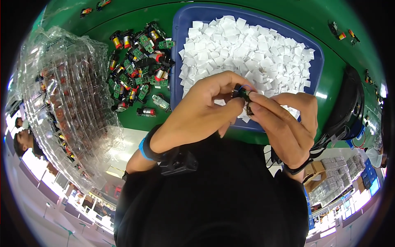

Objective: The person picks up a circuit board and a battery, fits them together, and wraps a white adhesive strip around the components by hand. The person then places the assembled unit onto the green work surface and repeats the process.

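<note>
Both hands meet over the near edge of a blue plastic tray (177, 61), which is heaped with small white square slips (242, 43). Between the fingertips is a small electronic assembly (242, 93), dark with some green and thin wires; fingers cover most of it. My left hand (207, 101) pinches it from one side. My right hand (290, 121) has its thumb and forefinger closed on the other side. Left of the tray lies a pile of similar assemblies (140, 68), green circuit boards with yellow, silver and red cylinders.
Stacked clear plastic blister trays (76, 99) stand at the left, some holding parts. A black bag (347, 103) sits on the green table at the right. Loose assemblies (337, 31) lie at the far right. Beyond are a cardboard box (314, 171) and people at the left (25, 140).
</note>
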Demonstrator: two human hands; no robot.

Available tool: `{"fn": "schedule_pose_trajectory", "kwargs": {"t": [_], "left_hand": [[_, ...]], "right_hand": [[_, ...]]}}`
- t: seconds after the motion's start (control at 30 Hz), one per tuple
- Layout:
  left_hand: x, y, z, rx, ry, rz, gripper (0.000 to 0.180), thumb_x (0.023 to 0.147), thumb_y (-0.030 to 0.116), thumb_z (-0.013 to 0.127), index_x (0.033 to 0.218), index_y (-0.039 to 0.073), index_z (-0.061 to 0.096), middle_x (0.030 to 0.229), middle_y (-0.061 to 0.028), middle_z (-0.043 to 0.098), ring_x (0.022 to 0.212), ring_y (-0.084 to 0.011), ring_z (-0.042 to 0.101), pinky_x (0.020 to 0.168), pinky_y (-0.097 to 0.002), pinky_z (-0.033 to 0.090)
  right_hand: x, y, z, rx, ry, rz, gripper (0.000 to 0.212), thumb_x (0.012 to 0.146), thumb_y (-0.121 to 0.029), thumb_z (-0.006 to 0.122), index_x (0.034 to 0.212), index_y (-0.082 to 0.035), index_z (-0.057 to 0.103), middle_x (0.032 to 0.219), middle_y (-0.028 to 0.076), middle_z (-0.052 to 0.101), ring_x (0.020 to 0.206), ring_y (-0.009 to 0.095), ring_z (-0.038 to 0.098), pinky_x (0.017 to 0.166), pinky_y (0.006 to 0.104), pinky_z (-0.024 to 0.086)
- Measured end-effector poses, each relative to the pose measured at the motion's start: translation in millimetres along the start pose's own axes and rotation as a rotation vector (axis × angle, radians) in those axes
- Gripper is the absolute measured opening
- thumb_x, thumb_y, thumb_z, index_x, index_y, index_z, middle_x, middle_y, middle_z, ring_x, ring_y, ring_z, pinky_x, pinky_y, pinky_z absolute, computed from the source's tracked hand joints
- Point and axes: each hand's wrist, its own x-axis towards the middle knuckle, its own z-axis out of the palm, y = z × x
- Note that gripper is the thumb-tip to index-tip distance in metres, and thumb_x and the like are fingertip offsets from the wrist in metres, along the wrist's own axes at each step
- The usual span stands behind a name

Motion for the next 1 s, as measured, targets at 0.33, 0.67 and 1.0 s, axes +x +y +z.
{"fn": "schedule_pose_trajectory", "kwargs": {"t": [0.33,0.67,1.0], "left_hand": [[-9,-9,-7,0.157,-0.041,0.040,0.038,0.096,-0.005,0.049,0.133,-0.001,0.048,0.101,-0.0092,0.062,0.066,-0.0075,0.056,0.054,-0.0212,0.046],[-3,-4,-8,0.064,-0.066,0.014,0.033,0.101,0.003,0.054,0.132,-0.003,0.047,0.103,-0.0128,0.063,0.073,-0.0120,0.062,0.050,-0.0241,0.052],[-4,-14,-8,-0.113,-0.010,0.290,0.033,0.099,0.000,0.056,0.131,-0.004,0.046,0.123,-0.0172,0.062,0.090,-0.0170,0.066,0.063,-0.0266,0.059]], "right_hand": [[0,-3,7,0.028,-0.017,0.096,0.035,0.060,-0.002,0.083,0.094,-0.002,0.075,0.098,0.007,0.076,0.088,0.025,0.061,0.070,0.0319,0.049],[7,-1,6,0.031,0.044,0.113,0.033,0.066,-0.004,0.085,0.096,0.000,0.073,0.094,0.009,0.073,0.087,0.025,0.061,0.068,0.0316,0.049],[-7,-10,4,0.511,0.098,0.512,0.029,0.075,-0.003,0.084,0.100,0.003,0.069,0.090,0.012,0.070,0.068,0.015,0.062,0.056,0.0239,0.045]]}}
